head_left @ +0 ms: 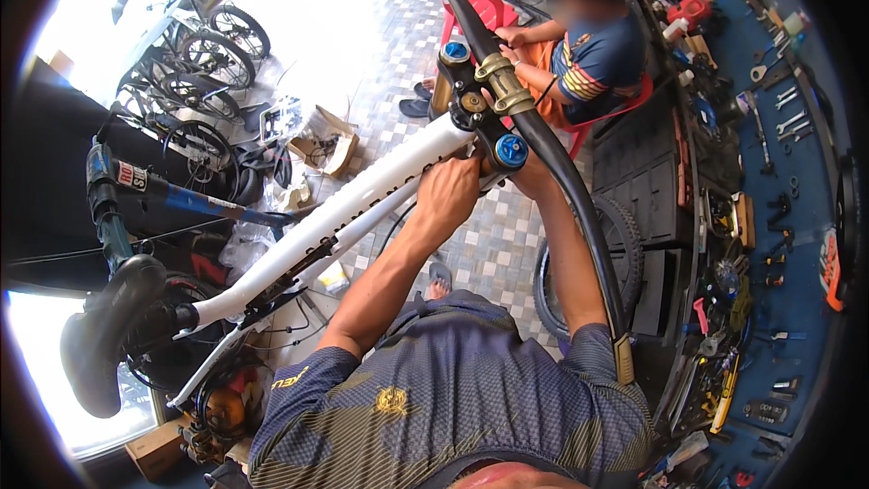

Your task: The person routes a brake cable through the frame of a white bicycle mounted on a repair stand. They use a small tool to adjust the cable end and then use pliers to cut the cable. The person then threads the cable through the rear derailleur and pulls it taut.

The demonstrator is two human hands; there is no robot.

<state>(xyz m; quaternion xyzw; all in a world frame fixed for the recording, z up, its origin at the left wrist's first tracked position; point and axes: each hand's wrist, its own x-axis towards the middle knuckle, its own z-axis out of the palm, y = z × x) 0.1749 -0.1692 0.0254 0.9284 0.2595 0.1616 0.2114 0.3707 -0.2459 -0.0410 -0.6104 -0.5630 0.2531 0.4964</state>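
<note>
A white bicycle frame runs from lower left up to the middle, with a black saddle at its rear end. At its front are a black fork crown with blue caps and a black handlebar in a bronze-coloured stem clamp. My left hand is closed beside the head tube, just below the crown; its fingertips are hidden, and what they hold cannot be made out. My right hand reaches under the handlebar next to the blue cap, its fingers hidden behind crown and bar.
A repair stand stands at the left. Another person sits on a red chair at the far right. A loose wheel lies below the handlebar. Tools hang on a blue wall above a cluttered bench. Several bicycles and an open carton are far left.
</note>
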